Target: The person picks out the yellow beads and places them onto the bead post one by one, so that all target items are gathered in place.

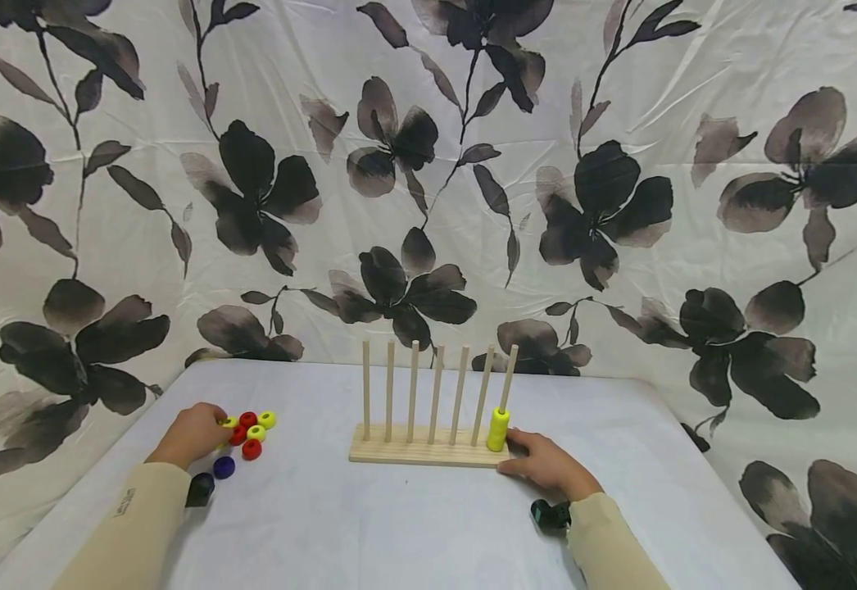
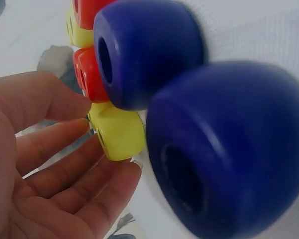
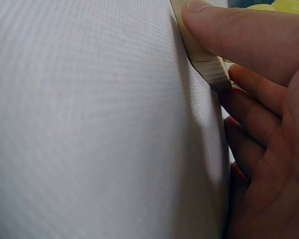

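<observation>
At the left of the table, my left hand [image 1: 191, 434] reaches into a loose group of beads. Its thumb and index fingertips pinch a yellow bead [image 2: 92, 115], partly hidden behind another yellow bead [image 2: 120, 133] in the left wrist view. My right hand [image 1: 546, 465] grips the right end of a wooden peg stand [image 1: 428, 456], thumb along the front edge [image 3: 189, 35] and fingers behind. Several yellow beads [image 1: 498, 431] are stacked on the stand's rightmost peg [image 1: 509, 377], right beside that hand. The other upright pegs [image 1: 414, 393] are bare.
Red beads [image 1: 251, 449] and yellow beads [image 1: 267, 419] lie close together right of the left hand. Dark blue beads [image 2: 224, 149] sit nearer the left wrist. A white cloth [image 1: 310, 524] covers the table, and a flowered curtain [image 1: 399, 221] hangs behind it.
</observation>
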`<state>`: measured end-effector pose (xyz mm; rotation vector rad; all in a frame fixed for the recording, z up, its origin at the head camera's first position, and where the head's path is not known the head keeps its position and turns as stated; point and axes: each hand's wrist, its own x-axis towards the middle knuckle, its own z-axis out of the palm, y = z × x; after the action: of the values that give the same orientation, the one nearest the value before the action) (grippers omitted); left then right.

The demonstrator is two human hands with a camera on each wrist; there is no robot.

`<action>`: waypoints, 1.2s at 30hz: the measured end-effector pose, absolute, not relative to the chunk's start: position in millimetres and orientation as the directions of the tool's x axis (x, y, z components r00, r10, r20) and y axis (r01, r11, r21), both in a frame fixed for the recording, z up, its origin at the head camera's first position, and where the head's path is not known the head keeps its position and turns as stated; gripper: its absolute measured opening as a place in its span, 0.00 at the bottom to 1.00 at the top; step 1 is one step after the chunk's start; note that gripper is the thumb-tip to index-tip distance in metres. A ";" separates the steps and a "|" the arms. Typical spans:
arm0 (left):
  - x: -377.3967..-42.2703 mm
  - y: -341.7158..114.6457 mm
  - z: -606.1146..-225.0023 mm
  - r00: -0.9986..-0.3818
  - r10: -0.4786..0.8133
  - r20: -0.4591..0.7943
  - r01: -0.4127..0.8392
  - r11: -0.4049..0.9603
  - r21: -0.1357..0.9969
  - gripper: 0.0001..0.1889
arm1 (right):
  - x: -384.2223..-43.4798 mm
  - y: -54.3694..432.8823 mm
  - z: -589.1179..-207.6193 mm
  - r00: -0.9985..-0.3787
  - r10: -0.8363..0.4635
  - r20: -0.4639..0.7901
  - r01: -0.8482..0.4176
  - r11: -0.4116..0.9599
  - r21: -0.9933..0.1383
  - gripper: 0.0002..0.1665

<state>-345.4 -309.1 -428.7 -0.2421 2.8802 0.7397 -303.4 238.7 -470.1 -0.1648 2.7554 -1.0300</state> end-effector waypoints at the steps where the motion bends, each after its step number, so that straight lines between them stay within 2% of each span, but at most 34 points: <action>1: -345.1 -309.4 -429.1 -0.975 -0.114 -0.190 -0.191 0.865 0.465 0.25 | -303.6 238.6 -470.3 -0.975 -0.172 -0.143 -0.036 0.750 -0.660 0.47; 13: -341.7 -314.6 -433.8 -0.978 -0.126 -0.165 -0.189 0.867 0.460 0.19 | -303.1 237.6 -470.1 -0.975 -0.169 -0.147 -0.029 0.748 -0.663 0.47; 21: -335.4 -315.8 -422.9 -0.985 -0.095 -0.143 -0.151 0.876 0.457 0.19 | -303.8 239.4 -472.8 -0.975 -0.178 -0.131 -0.051 0.759 -0.650 0.46; 36: -330.3 -278.7 -387.9 -0.999 -0.027 -0.039 -0.043 0.859 0.510 0.21 | -304.1 239.2 -473.3 -0.979 -0.168 -0.117 -0.052 0.755 -0.653 0.46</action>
<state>-330.3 -278.7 -387.9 -0.0569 2.9991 0.8245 -304.1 239.2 -473.3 -0.1757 2.7831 -1.0282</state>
